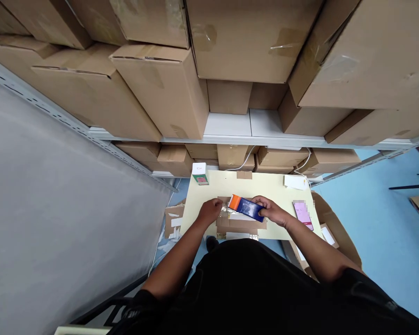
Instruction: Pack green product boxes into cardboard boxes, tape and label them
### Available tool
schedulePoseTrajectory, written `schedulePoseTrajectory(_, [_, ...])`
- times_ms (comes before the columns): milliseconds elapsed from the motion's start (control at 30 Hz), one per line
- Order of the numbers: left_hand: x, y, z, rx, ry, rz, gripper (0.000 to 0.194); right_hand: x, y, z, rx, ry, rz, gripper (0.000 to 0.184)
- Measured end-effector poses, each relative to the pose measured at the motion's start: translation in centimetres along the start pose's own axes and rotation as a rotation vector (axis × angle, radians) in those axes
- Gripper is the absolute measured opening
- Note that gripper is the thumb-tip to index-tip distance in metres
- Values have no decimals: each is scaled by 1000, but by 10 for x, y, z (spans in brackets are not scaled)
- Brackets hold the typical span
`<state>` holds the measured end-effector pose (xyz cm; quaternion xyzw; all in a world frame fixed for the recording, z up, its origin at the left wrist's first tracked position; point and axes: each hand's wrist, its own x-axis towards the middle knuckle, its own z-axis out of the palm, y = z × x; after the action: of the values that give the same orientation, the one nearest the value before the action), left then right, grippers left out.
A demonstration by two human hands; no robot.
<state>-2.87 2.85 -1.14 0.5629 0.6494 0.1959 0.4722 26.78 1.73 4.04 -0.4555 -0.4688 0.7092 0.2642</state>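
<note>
Blue-and-orange box (250, 208) held over the cardboard carton (239, 224)

Head view: the right hand (270, 210) has its grip closed on the box's right end, covering it. The left hand (210, 210), fingers curled, is by the carton's left edge; I cannot tell whether its grip holds anything. Cream bench (195, 204) spreads either side of the carton, reaching a partly pixelated phone (302, 215) on its right. The carton's contents are hard to make out.

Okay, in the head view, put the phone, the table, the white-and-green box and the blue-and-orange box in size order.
Table
Blue-and-orange box
Phone and white-and-green box: too alike to rank
</note>
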Motion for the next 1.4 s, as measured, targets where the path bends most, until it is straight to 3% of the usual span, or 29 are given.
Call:
schedulePoseTrajectory(200, [0,17,-3,-529,-287,-114,54,2,-4,-1,-26,-51,16,45])
schedulePoseTrajectory(433, [-1,17,0,-711,-325,-103,47,5,-2,-5,-31,-79,22,46])
schedulePoseTrajectory(633, [-2,14,1,-657,-317,-116,48,10,3,-3,-211,-23,29,26])
schedulePoseTrajectory(833, [-3,10,0,-651,-338,-94,48,19,3,-1,-535,17,133,34])
schedulePoseTrajectory(1133, [-2,11,2,-700,-339,-118,53,19,-3,-6,-537,-94,153,33])
schedulePoseTrajectory(1400, [-7,16,-1,-627,-368,-85,40,16,1,-8,-492,-103,143,34])
